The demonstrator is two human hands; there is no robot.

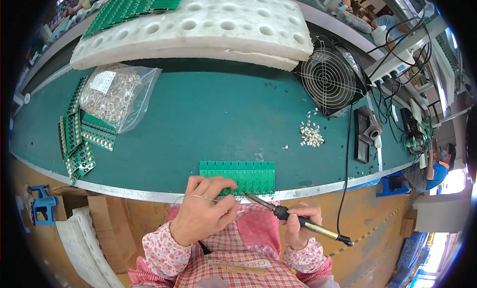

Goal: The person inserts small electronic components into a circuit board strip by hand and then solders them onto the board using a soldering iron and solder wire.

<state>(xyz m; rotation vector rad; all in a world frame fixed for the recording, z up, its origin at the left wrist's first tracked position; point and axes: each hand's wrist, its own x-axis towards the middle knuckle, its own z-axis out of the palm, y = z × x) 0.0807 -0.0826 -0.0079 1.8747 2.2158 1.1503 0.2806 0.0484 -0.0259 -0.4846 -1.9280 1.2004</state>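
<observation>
A green circuit board panel lies at the near edge of the green bench. My left hand rests on the panel's near left corner and pinches a thin solder wire that runs toward the panel's near edge. My right hand grips a soldering iron; the iron's tip touches the near edge of the panel, close to the wire's end.
A bag of small metal parts and stacked green boards sit at the left. A white foam tray holds more boards at the back. A fan, a pile of small parts and an iron stand are at right.
</observation>
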